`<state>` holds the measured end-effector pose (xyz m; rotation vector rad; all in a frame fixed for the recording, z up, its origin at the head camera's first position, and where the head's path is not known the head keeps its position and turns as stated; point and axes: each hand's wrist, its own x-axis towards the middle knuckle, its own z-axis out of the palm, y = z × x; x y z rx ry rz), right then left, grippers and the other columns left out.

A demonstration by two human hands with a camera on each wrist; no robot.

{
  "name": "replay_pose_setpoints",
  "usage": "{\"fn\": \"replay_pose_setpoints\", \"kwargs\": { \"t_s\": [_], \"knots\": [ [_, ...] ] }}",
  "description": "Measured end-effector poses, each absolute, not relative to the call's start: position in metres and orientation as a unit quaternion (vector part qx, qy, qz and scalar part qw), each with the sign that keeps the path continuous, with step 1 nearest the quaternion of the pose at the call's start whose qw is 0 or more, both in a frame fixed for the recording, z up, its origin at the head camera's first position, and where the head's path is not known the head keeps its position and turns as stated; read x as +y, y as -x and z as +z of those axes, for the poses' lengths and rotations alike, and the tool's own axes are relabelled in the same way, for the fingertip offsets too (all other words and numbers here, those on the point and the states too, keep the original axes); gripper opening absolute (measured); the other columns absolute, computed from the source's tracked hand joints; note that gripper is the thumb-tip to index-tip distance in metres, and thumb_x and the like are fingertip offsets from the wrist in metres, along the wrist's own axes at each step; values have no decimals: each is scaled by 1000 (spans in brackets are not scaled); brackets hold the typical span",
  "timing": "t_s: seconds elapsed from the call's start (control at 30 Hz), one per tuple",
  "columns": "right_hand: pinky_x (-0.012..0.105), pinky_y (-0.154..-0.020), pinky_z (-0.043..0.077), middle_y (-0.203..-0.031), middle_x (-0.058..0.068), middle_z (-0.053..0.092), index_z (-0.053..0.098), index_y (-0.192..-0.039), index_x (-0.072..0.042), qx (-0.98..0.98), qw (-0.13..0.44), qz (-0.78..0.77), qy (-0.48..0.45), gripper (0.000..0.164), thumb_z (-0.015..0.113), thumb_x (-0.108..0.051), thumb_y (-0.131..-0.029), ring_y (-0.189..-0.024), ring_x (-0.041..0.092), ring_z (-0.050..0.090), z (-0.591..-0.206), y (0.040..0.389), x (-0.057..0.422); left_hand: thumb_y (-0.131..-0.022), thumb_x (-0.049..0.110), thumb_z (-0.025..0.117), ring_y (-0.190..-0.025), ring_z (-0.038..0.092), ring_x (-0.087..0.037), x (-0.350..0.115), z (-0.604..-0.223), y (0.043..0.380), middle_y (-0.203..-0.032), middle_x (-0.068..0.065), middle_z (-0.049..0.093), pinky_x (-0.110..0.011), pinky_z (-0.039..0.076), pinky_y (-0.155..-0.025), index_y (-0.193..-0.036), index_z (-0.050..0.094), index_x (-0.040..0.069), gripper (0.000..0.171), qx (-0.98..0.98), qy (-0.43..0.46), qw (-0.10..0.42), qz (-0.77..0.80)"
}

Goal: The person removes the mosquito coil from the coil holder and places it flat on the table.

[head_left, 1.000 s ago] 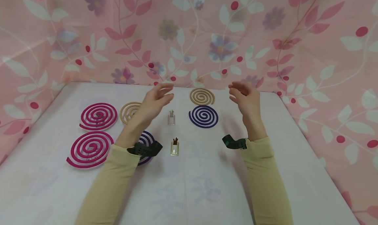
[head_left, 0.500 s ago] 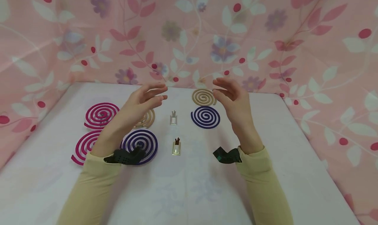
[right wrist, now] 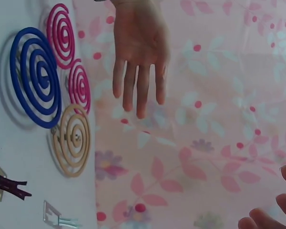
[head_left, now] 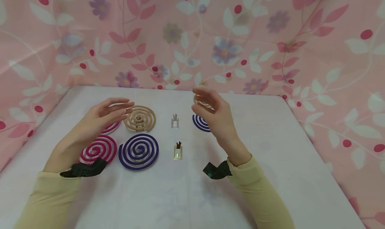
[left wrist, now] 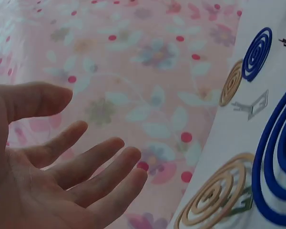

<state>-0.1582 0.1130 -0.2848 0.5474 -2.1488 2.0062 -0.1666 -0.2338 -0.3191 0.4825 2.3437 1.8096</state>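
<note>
My left hand (head_left: 103,117) hovers above the left side of the table, empty, its fingers spread and loosely bent. Below and behind it are two pink mosquito coils (head_left: 95,150), one mostly covered by the hand. A tan mosquito coil (head_left: 139,118) lies just past its fingertips, with a blue mosquito coil (head_left: 139,150) in front of that. My right hand (head_left: 216,117), also empty with relaxed fingers, hovers right of centre. It partly hides a second blue coil (head_left: 200,122) and a second tan coil (head_left: 198,100). The left wrist view shows the left palm (left wrist: 33,191) bare.
Between the hands lie two small metal coil stands: a silver one (head_left: 175,123) and, nearer, a gold one with a brown prong (head_left: 178,152). Metal stands show beneath some left coils. The white-covered table (head_left: 180,195) meets a pink floral cloth (head_left: 240,41) behind.
Both hands have moved left, the left one uncovering the left tan and blue coils and now overlapping the pink ones. The right one now overlaps the right-hand coils. No coil or stand has moved.
</note>
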Motion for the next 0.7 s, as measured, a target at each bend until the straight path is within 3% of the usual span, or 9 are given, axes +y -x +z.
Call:
{"fn": "replay_pose_setpoints", "kwargs": {
  "t_s": [0.37,0.53,0.7],
  "knots": [
    [30,-110,45,-142,3,55,57,-137,-9,-730,28,655,-195,50,70,-1,-89,-130,18,52,-309,151,81,-100,-6,50,-131,56,-10,-292,-345,179,-147,-9,55,-19,50,-99,-148,38,-1,49,769,-248,131,575],
    [31,-110,45,-145,3,53,55,-138,-9,-739,-37,644,-193,54,73,-1,-87,-132,23,51,-329,149,64,-93,-12,57,-133,55,-18,-298,-360,183,-149,-15,50,-25,51,-101,-148,37,-4,58,751,-287,187,565],
    [32,-106,48,-145,6,52,54,-140,-10,-731,-131,649,-169,58,73,1,-86,-133,29,53,-346,149,52,-90,-18,55,-137,50,-24,-296,-368,185,-153,-19,43,-35,50,-104,-148,32,-10,63,691,-335,251,590]
  ]
}}
